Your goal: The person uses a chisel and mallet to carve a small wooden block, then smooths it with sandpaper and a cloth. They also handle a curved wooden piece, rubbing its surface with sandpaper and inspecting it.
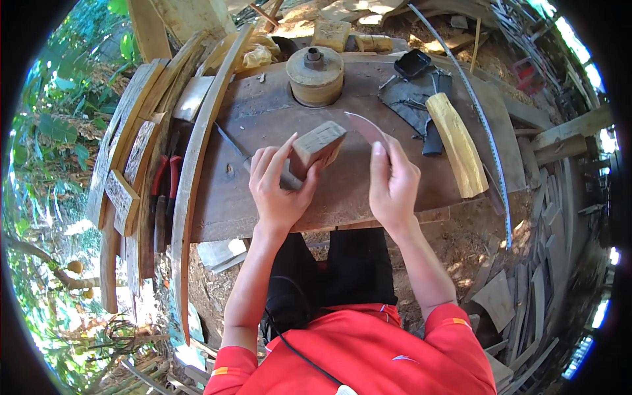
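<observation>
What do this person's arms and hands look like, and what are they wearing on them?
The left hand and right hand are bare, with no gloves visible. The forearms are uncovered too. Short red sleeves each carry a small orange band. A thin black cable runs across the red shirt, which has a small white mark.
</observation>
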A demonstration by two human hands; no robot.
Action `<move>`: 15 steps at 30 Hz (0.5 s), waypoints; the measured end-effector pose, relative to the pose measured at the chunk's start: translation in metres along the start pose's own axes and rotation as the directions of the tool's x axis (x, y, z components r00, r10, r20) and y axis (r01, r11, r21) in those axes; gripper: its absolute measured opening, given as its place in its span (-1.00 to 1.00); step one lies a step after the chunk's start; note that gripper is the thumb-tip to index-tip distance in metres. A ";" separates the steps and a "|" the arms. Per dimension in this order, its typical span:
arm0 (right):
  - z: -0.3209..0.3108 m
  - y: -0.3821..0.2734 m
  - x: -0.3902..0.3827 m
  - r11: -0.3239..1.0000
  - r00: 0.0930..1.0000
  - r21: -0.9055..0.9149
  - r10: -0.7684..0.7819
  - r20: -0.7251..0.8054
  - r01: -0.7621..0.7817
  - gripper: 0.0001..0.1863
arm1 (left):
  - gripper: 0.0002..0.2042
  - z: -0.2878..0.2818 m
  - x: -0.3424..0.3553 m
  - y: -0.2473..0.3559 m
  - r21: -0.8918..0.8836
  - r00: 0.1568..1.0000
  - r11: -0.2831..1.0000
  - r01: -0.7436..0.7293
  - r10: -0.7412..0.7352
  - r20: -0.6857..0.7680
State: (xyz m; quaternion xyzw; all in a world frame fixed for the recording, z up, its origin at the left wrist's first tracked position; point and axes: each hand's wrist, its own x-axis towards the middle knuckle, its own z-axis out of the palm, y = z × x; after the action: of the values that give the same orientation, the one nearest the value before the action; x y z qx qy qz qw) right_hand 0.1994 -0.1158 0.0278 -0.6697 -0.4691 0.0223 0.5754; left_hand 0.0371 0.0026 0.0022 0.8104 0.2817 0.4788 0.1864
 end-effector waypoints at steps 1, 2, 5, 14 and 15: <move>-0.004 0.000 -0.004 1.000 1.000 0.006 0.017 -0.027 -0.017 -0.73 | -0.44 0.002 0.004 0.000 -0.010 1.000 1.000 -0.022 0.021 -0.011; -0.011 -0.002 -0.008 0.999 0.999 -0.009 0.048 -0.003 -0.048 -0.70 | -0.42 0.004 0.006 0.001 -0.015 0.999 0.999 -0.030 0.030 -0.028; -0.013 -0.007 -0.012 0.999 0.997 -0.010 -0.044 -0.056 0.043 -0.69 | -0.34 0.012 0.011 0.006 -0.039 0.998 0.999 -0.032 0.030 -0.053; -0.004 -0.015 0.008 0.883 0.828 -0.080 -0.398 0.395 0.463 -0.54 | 0.03 0.033 0.008 0.000 -0.203 0.984 0.965 0.166 -0.148 0.102; -0.002 -0.007 0.014 0.842 0.790 -0.132 -0.421 0.446 0.523 -0.49 | 0.10 0.031 0.007 0.000 -0.200 0.974 0.957 0.209 -0.186 0.127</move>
State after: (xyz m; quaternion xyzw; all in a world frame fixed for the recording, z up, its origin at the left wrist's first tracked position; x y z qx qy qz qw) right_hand 0.2038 -0.1086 0.0412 -0.5772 -0.7288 -0.0458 0.3655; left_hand 0.0677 0.0059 -0.0076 0.7782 0.2982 0.4409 0.3333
